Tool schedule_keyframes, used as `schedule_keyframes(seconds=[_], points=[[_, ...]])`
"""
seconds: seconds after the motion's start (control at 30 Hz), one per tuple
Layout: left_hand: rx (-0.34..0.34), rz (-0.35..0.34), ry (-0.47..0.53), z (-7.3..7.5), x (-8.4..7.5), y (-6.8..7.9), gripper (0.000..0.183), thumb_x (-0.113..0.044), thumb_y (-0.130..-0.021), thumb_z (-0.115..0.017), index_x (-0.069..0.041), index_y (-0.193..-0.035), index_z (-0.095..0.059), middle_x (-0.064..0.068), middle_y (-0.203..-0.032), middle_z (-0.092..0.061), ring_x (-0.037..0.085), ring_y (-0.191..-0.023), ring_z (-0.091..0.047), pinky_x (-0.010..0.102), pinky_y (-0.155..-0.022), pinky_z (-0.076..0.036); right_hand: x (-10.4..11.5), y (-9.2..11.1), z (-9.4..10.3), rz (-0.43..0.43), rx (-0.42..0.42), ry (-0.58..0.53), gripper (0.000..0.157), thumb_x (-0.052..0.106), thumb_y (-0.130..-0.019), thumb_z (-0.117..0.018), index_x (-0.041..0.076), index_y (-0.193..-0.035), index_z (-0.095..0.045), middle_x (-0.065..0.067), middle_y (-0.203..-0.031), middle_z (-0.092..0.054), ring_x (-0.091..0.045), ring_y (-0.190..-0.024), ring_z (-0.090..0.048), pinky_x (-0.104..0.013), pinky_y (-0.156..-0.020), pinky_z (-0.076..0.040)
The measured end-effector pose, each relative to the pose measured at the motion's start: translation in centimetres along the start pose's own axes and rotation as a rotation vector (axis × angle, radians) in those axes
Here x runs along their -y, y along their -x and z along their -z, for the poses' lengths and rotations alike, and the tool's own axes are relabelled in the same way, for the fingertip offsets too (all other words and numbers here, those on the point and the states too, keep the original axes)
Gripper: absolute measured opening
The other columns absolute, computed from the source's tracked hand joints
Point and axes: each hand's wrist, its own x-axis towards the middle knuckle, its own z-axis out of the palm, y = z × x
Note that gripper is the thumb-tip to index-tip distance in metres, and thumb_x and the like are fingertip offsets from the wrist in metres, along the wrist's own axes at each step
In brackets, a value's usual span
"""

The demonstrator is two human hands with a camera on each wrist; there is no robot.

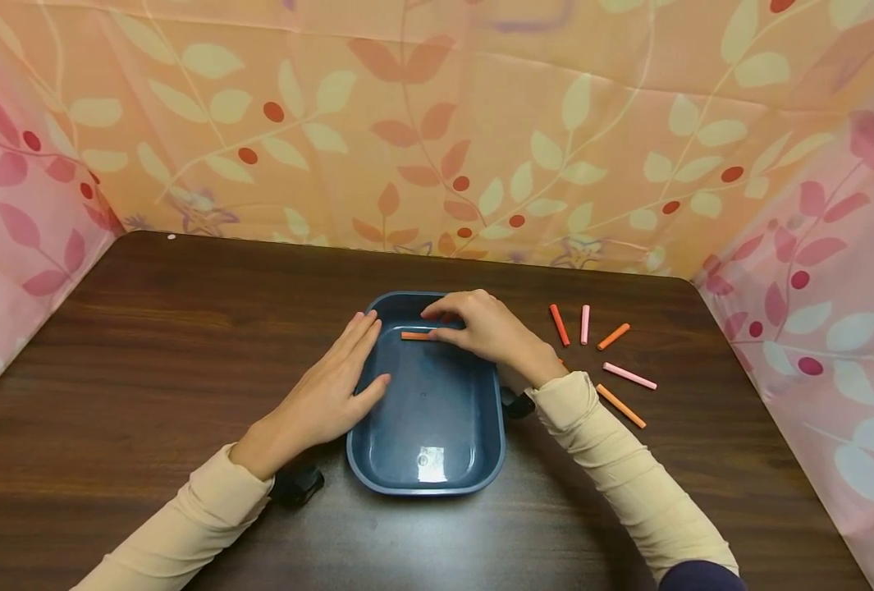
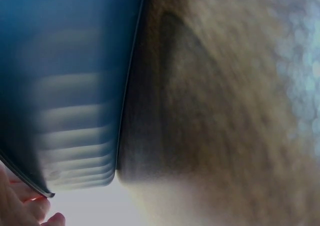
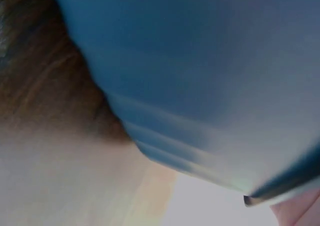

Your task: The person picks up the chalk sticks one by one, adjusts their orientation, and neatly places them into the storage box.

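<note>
A blue rectangular tray (image 1: 423,427) with rounded corners stands on the table. Inside it, toward the far end, lies a short orange stick (image 1: 414,336) that looks like chalk. My right hand (image 1: 481,328) reaches over the tray's right far side, its thumb overlapping the stick's right end and its index fingertip apart above. At the left rim is my left hand (image 1: 329,386), fingers straight along the edge and thumb extended over the inside. The left wrist view shows the tray's outer wall (image 2: 75,86) with fingertips (image 2: 37,208) near its rim. Tray wall (image 3: 200,86) fills much of the right wrist view.
Right of the tray, similar sticks lie spread on the dark wooden table (image 1: 185,328): a red stick (image 1: 559,325), pink sticks (image 1: 585,325) and orange ones (image 1: 621,406). One more shows partly beside the right wrist. A leaf-patterned curtain (image 1: 407,123) stands behind the table.
</note>
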Motion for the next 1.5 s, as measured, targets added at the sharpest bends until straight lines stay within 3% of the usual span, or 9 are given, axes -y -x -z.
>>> schedule_keyframes(seconds=[0.43, 0.93, 1.5], points=[[0.002, 0.001, 0.000, 0.0, 0.0, 0.0, 0.078, -0.035, -0.099, -0.055, -0.003, -0.158, -0.016, 0.008, -0.169, -0.006, 0.029, -0.156, -0.003, 0.056, -0.122, -0.019, 0.6, 2.0, 1.6, -0.043, -0.068, 0.014, 0.034, 0.020, -0.086, -0.077, 0.008, -0.118, -0.073, -0.007, -0.109, -0.075, -0.021, -0.095, -0.071, -0.038, -0.086, -0.058], [-0.006, 0.000, 0.001, 0.1, -0.1, 0.1, 0.078, -0.036, -0.099, -0.054, -0.003, -0.158, -0.017, 0.008, -0.169, -0.006, 0.027, -0.157, -0.002, 0.054, -0.123, -0.019, 0.6, 4.5, 2.7, 0.008, -0.174, -0.034, 0.033, 0.012, -0.083, -0.079, 0.002, -0.114, -0.072, -0.012, -0.107, -0.075, -0.025, -0.095, -0.071, -0.043, -0.082, -0.058], [-0.011, -0.010, 0.007, 0.0, 0.1, -0.1, 0.077, -0.035, -0.099, -0.054, -0.003, -0.158, -0.018, 0.008, -0.169, -0.007, 0.030, -0.156, -0.005, 0.054, -0.122, -0.020, -0.2, 8.0, 4.6, -0.096, -0.202, -0.043, 0.036, 0.009, -0.081, -0.080, 0.006, -0.116, -0.072, -0.009, -0.110, -0.074, -0.026, -0.100, -0.071, -0.041, -0.086, -0.058]])
